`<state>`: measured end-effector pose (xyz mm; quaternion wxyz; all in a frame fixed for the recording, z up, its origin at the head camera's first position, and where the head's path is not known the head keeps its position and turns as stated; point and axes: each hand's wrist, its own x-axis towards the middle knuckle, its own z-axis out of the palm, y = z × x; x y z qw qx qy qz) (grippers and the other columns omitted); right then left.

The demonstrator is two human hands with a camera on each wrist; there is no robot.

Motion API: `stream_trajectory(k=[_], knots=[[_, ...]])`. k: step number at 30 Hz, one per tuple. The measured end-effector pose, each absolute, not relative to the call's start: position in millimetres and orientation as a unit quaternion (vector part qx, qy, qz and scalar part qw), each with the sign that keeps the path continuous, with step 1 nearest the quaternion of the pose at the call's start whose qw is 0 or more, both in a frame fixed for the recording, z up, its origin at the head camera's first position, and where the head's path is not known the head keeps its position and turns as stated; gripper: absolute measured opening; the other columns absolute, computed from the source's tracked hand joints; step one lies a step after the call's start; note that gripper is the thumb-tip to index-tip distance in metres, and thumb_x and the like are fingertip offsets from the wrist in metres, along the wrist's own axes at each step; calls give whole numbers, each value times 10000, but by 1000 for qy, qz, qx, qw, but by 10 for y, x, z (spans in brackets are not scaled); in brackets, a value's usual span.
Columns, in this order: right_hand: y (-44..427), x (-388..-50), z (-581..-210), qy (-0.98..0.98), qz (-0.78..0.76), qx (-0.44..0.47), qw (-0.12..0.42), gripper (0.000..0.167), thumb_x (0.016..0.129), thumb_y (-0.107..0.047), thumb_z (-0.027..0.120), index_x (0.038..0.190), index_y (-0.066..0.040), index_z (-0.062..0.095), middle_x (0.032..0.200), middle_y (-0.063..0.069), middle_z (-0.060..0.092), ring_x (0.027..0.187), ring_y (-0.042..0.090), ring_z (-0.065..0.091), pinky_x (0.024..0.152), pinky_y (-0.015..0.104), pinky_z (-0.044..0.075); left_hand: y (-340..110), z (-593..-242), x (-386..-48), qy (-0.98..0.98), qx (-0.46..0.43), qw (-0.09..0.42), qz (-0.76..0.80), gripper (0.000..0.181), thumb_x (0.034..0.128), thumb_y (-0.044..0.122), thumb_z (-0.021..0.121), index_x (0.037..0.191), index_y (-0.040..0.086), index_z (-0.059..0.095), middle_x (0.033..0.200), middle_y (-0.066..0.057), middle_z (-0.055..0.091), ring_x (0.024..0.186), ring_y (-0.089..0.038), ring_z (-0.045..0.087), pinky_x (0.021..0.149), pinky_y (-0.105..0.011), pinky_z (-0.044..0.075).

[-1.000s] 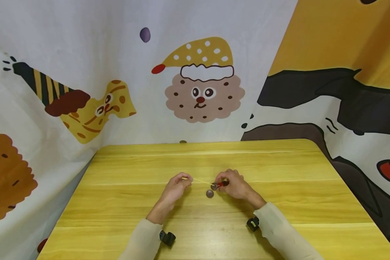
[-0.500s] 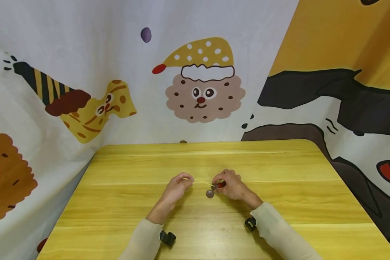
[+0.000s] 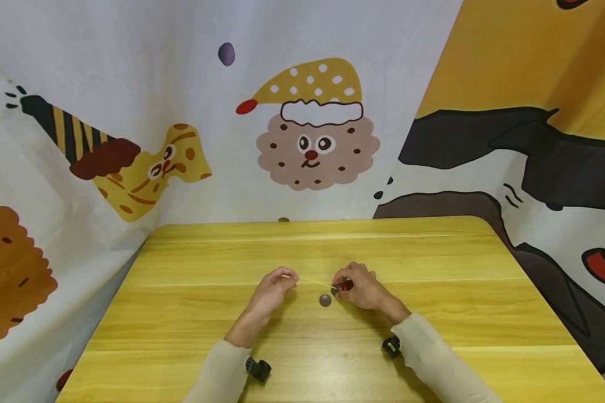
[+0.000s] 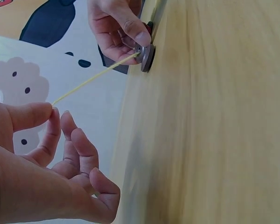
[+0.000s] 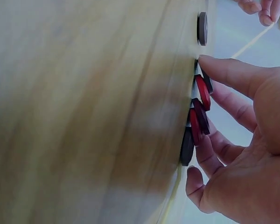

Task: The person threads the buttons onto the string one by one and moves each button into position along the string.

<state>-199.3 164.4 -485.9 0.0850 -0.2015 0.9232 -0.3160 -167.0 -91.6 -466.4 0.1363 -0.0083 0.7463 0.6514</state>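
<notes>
My left hand (image 3: 272, 291) pinches the end of a yellow string (image 4: 95, 76) between thumb and forefinger, its other fingers loosely curled. Taut, the string runs to a dark round button (image 4: 148, 58) at the front of a row. My right hand (image 3: 362, 286) grips that row of dark and red buttons (image 5: 202, 93), thumb on the near side and fingers behind. More string (image 5: 173, 193) trails out past the row's back end. One loose brown button (image 3: 325, 300) lies on the table just left of the row, apart from both hands.
The wooden table (image 3: 302, 358) has rounded far corners. Behind it hangs a white curtain (image 3: 191, 73) printed with cartoon figures. A small black camera sits on each wrist (image 3: 259, 370), by the pale sleeves (image 3: 219, 372).
The right hand shifted slightly left, then back right with the button row, so the gap to the loose button is a little wider. The left hand has barely moved.
</notes>
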Motion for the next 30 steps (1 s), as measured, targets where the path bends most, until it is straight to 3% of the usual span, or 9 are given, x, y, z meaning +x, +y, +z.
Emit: stream_trajectory(k=[17,22,25,30], knots=[[1762,-2044,-4909,907,-343,-225,95,172,839,-166,796,958,-222,685,956,-15,570,898,192,419,776,446,202,-955,-4749,-1656,755,-19,142,640,304,1011,286,557,1165,30,613,1125,-136,589,1060,-302,558,901,-488,435],[1781,-2054,-4904,899,-354,-242,91,195,841,-150,794,990,-180,672,944,-1,618,917,203,465,783,395,274,-922,-4730,-1658,756,-17,140,640,294,1009,278,564,1155,30,624,1113,-135,599,1052,-304,560,911,-473,437],[1764,-2051,-4882,898,-361,-237,86,190,855,-165,782,1008,-165,668,971,16,606,941,225,467,817,434,287,-886,-4675,-1643,758,-11,136,638,286,1016,260,553,1152,18,621,1113,-164,599,1052,-325,557,894,-475,439],[1626,-2007,-4803,874,-415,-241,76,167,924,-127,701,1074,-65,660,1079,101,581,1035,292,519,889,441,445,-841,-4634,-1658,758,2,134,638,284,1010,261,564,1146,20,627,1108,-166,607,1054,-336,558,892,-469,442]])
